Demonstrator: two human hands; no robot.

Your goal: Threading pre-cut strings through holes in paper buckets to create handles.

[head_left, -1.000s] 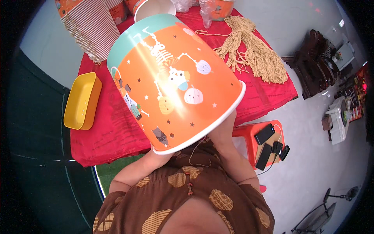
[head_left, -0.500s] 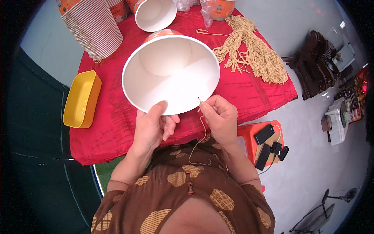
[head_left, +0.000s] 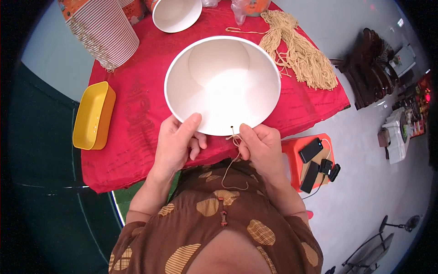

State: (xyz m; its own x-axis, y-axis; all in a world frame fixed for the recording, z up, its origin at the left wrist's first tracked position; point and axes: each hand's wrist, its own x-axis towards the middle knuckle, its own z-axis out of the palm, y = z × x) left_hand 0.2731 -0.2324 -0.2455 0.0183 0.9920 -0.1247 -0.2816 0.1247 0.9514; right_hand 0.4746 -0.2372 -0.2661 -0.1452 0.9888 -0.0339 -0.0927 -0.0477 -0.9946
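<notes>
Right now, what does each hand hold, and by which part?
Left hand grips the white paper bowl by its near rim; right hand pinches the string at the rim hole.

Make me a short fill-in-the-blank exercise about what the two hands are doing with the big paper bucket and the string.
1. The left hand grips the rim of the large white paper bucket, whose open mouth faces the ____.
2. The right hand pinches a thin tan ____ at a small hole near the rim.
3. The table is covered by a ____ cloth.
4. The yellow plastic tray lies to the person's ____.

Missing words: camera; string; red; left
</notes>
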